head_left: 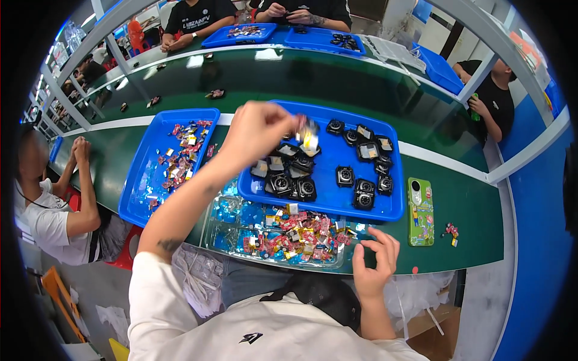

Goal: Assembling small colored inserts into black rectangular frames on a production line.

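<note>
My left hand [259,133] reaches over the near rim of a blue tray [328,201], thumb and fingers pinched. From its fingertips hangs a small electronic module [309,137] with a yellow and silvery part, smeared by motion. Below and around it in that tray lie several black square watch cases [345,175], some with a round dark disc on top. My right hand [374,260] is held near the table's front edge, thumb and fingers apart, holding nothing I can see. Beside it, a clear plastic tray [212,237] bears a heap of red and yellow circuit modules [301,231] and blue film pieces.
Another blue tray [135,186] with similar modules stands at the left. A green patterned phone [420,212] and a small module [451,233] lie to the right. Beyond runs a green conveyor [265,78] carrying scattered parts. White frame posts cross overhead; people sit opposite and at the left.
</note>
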A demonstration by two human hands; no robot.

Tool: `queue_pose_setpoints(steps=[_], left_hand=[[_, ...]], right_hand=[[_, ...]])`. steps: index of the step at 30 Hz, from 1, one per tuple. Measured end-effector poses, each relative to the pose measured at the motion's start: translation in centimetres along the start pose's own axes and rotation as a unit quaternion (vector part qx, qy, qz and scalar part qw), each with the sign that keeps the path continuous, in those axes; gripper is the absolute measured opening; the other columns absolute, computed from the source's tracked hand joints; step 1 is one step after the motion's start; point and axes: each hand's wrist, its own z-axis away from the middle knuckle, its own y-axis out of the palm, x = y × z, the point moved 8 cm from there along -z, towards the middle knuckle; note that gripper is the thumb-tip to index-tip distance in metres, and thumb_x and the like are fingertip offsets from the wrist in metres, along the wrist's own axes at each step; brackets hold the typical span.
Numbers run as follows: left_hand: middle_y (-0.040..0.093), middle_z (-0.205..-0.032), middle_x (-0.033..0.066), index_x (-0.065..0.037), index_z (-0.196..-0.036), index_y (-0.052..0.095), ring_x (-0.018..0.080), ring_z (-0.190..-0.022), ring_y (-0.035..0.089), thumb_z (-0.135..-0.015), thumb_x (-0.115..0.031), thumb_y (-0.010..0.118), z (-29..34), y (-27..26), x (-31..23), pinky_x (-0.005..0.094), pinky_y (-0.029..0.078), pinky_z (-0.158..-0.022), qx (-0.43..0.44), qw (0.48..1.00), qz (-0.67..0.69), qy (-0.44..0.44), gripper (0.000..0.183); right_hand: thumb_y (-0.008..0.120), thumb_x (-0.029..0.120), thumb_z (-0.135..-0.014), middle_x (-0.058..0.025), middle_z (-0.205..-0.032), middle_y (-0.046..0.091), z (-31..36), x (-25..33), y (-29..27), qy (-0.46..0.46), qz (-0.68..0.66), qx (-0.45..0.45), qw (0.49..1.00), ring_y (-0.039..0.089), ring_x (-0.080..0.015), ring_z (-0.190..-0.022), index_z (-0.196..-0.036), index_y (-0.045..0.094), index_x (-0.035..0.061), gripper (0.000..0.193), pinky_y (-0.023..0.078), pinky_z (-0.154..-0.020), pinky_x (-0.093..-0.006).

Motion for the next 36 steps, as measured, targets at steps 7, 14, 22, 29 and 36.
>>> queue_pose_setpoints(steps=[7, 14, 22, 29, 36], left_hand=[[0.071, -0.08, 0.0064, -0.011, -0.081, 0.075, 0.0223, -0.082, 0.068, -0.072, -0.035, 0.076, -15.4, 4.7, 11.4, 0.0342, 0.052, -0.073, -0.022, 0.972, -0.122, -0.197, 0.025], [0.065, -0.115, 0.0067, -0.015, -0.107, 0.069, 0.027, -0.11, 0.06, -0.07, -0.034, 0.077, -16.1, 8.2, 12.7, 0.0451, 0.041, -0.093, 0.007, 0.924, -0.22, -0.313, 0.043], [0.069, -0.074, 0.0138, -0.009, -0.081, 0.074, 0.0298, -0.073, 0.067, -0.077, -0.025, 0.067, -11.4, 6.2, 3.2, 0.0393, 0.053, -0.071, 0.055, 0.981, -0.172, 0.063, 0.018], [0.062, -0.076, 0.0096, -0.007, -0.078, 0.069, 0.0282, -0.08, 0.057, -0.074, -0.02, 0.072, 7.5, 3.3, -4.5, 0.0407, 0.046, -0.07, 0.221, 0.952, -0.109, 0.181, 0.015], [0.057, -0.079, 0.0048, -0.008, -0.087, 0.069, 0.0231, -0.075, 0.051, -0.065, -0.012, 0.08, 16.3, 1.2, -1.6, 0.0334, 0.041, -0.064, -0.06, 0.992, -0.085, 0.067, 0.025]], right_hand=[[0.07, 0.006, -0.068, -0.0123, -0.107, 0.062, -0.5, 0.8, 1.2, -0.021, 0.077, -0.017, 0.997, 0.055, -0.0321, -0.095, -0.084, 0.062, 0.0028, 0.018, 0.046, -0.08, -0.0409], [0.068, 0.004, -0.069, -0.0121, -0.104, 0.062, -0.3, 0.5, 1.2, -0.012, 0.08, -0.025, 0.996, 0.056, -0.0321, -0.092, -0.083, 0.062, 0.0016, 0.015, 0.046, -0.078, -0.0403], [0.068, 0.004, -0.071, -0.0105, -0.102, 0.063, -0.2, 0.4, 1.6, -0.019, 0.091, -0.007, 0.996, 0.055, -0.031, -0.092, -0.08, 0.063, 0.0026, 0.01, 0.046, -0.077, -0.0389], [0.068, 0.006, -0.073, -0.0107, -0.103, 0.063, -0.3, 0.1, 2.0, -0.016, 0.097, 0.022, 0.995, 0.055, -0.0314, -0.093, -0.082, 0.063, 0.0031, 0.011, 0.046, -0.077, -0.039], [0.068, 0.003, -0.072, -0.0108, -0.103, 0.063, -0.4, 0.4, 2.5, -0.015, 0.09, 0.029, 0.995, 0.055, -0.0315, -0.093, -0.082, 0.063, 0.0026, 0.011, 0.046, -0.078, -0.039]])
